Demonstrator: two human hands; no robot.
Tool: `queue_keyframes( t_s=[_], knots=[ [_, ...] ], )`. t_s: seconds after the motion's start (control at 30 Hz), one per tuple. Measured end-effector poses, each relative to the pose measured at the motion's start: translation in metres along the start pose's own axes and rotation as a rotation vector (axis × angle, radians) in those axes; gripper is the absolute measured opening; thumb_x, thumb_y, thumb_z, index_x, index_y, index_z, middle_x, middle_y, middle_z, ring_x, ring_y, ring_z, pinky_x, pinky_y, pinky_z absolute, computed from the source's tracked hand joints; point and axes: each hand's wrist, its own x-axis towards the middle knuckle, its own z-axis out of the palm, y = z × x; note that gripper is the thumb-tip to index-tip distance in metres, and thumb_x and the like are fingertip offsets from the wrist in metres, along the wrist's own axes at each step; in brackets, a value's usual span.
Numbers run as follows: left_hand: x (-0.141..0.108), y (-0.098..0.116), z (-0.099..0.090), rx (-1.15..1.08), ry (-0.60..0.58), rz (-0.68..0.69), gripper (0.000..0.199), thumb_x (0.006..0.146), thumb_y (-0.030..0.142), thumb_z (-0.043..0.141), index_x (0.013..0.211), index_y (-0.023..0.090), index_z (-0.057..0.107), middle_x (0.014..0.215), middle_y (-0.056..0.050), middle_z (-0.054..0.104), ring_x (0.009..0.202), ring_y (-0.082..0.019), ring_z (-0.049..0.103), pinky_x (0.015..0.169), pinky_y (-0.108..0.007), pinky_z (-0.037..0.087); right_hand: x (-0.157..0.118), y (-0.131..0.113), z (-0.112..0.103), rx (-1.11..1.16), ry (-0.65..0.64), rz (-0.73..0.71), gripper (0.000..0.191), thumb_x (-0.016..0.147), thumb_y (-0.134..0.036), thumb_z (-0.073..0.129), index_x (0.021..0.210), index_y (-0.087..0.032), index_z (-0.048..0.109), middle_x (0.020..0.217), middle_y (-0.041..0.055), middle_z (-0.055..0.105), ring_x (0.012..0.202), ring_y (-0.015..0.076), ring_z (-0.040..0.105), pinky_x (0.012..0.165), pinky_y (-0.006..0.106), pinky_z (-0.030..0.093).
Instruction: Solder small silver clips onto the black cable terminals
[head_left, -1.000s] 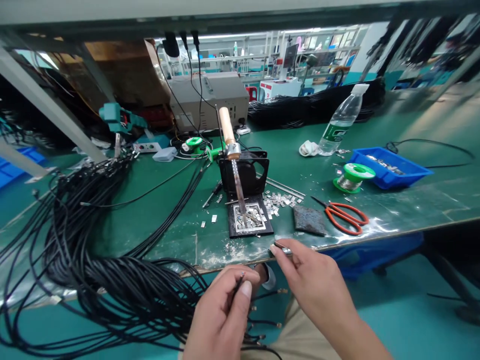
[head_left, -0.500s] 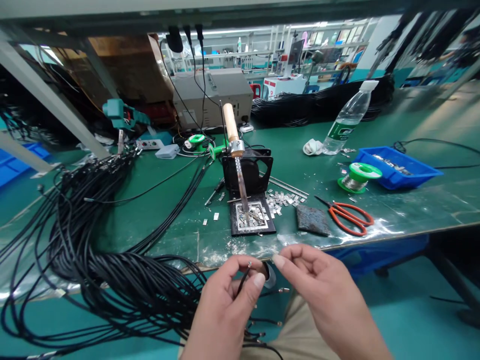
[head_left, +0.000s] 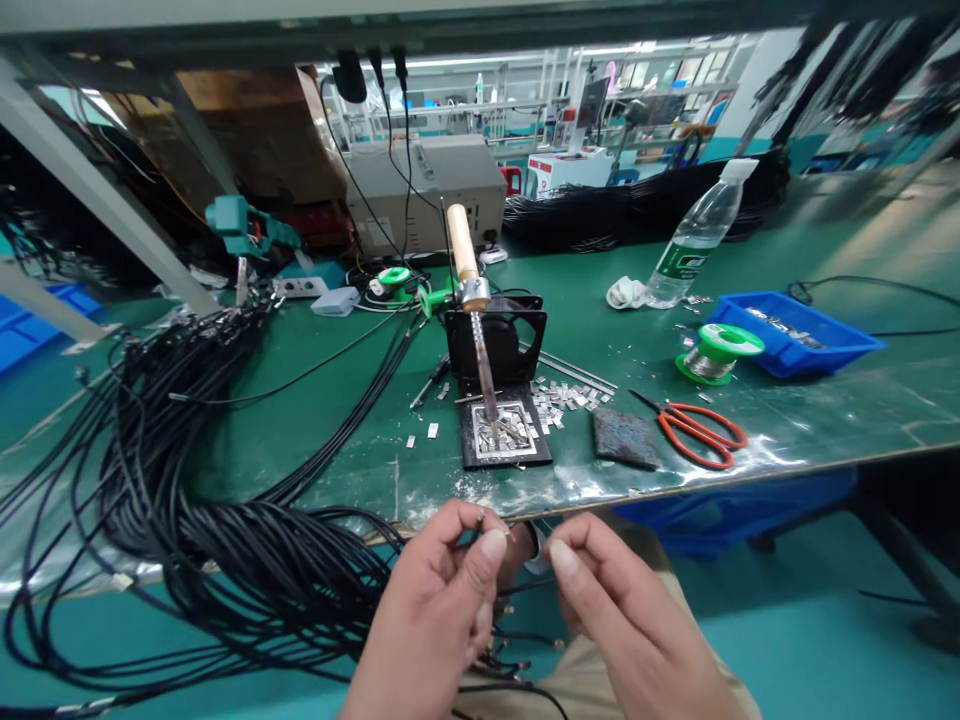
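Observation:
My left hand [head_left: 435, 600] pinches the end of a thin black cable between thumb and forefinger; a small coppery tip [head_left: 512, 537] pokes out beyond the thumb. To its right, a short gap away, my right hand [head_left: 626, 605] has thumb and forefinger pressed together, and whatever they hold is too small to make out. Both hands are just in front of the bench edge, above the lap. Beyond them stands a soldering iron [head_left: 484, 365] with a wooden handle [head_left: 462, 243], tip down over a dark plate [head_left: 472, 440] scattered with small metal pieces.
A thick bundle of black cables [head_left: 285, 570] hangs over the bench edge at left. Orange-handled scissors [head_left: 701, 432], a dark square pad [head_left: 625, 438], a solder spool [head_left: 718, 355], a blue tray [head_left: 799, 340] and a plastic bottle [head_left: 694, 245] occupy the right. Behind the iron is a black fan [head_left: 495, 345].
My left hand has turned, so the cable end now points toward the right hand rather than upward. My right hand has dropped slightly, its thumb and forefinger closed together.

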Motion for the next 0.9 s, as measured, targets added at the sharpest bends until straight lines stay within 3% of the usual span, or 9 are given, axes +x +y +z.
queue_keyframes(
  t_s=[0.1,0.2,0.27,0.43,0.57,0.9],
  knots=[
    [-0.002,0.009,0.002,-0.098,-0.065,-0.047,0.049,0.083,0.057,0.081,0.105,0.016,0.066,0.063,0.004,0.060,0.043,-0.007,0.050,0.041,-0.017,0.045,0.000,0.007,-0.003,-0.134,-0.070,-0.134,0.036,0.108,-0.045,0.045,0.084,-0.021,0.058,0.072,-0.0018,0.054,0.062,0.0125,0.050,0.058,0.021,0.045],
    [-0.004,0.014,0.003,-0.167,-0.102,-0.059,0.044,0.085,0.049,0.083,0.105,0.012,0.069,0.077,-0.006,0.074,0.061,-0.012,0.069,0.063,-0.021,0.059,0.000,0.009,-0.004,-0.221,-0.205,-0.200,0.030,0.109,-0.035,0.038,0.087,-0.023,0.054,0.078,-0.0004,0.061,0.067,0.0132,0.056,0.062,0.023,0.049],
    [-0.004,0.015,0.002,-0.198,-0.125,-0.060,0.037,0.088,0.043,0.083,0.100,0.011,0.070,0.082,-0.009,0.077,0.069,-0.013,0.072,0.071,-0.022,0.061,-0.001,0.008,-0.005,-0.284,-0.234,-0.231,0.025,0.107,-0.029,0.037,0.090,-0.023,0.054,0.082,0.0012,0.065,0.069,0.0142,0.059,0.066,0.025,0.051],
    [-0.001,0.013,-0.001,-0.278,-0.142,-0.070,0.027,0.087,0.033,0.085,0.088,0.012,0.068,0.087,-0.007,0.077,0.073,-0.013,0.073,0.072,-0.024,0.063,-0.002,-0.001,-0.009,-0.418,-0.238,-0.303,0.022,0.104,-0.024,0.040,0.088,-0.023,0.055,0.085,0.0037,0.069,0.074,0.0165,0.066,0.071,0.027,0.054],
    [-0.001,0.011,-0.004,-0.301,-0.115,-0.074,0.023,0.091,0.032,0.081,0.089,0.013,0.067,0.087,-0.005,0.077,0.072,-0.013,0.073,0.074,-0.024,0.063,0.003,-0.009,-0.013,-0.360,-0.281,-0.296,0.020,0.105,-0.023,0.044,0.101,-0.023,0.063,0.090,0.0013,0.070,0.079,0.0133,0.067,0.071,0.023,0.054],
    [-0.002,0.006,-0.006,-0.271,-0.108,-0.087,0.021,0.097,0.030,0.074,0.089,0.014,0.063,0.086,-0.005,0.075,0.073,-0.013,0.073,0.073,-0.025,0.064,0.003,-0.005,-0.009,-0.284,-0.008,-0.282,0.023,0.097,-0.029,0.063,0.077,-0.023,0.074,0.064,-0.0029,0.063,0.055,0.0104,0.054,0.050,0.019,0.043]
  ],
)
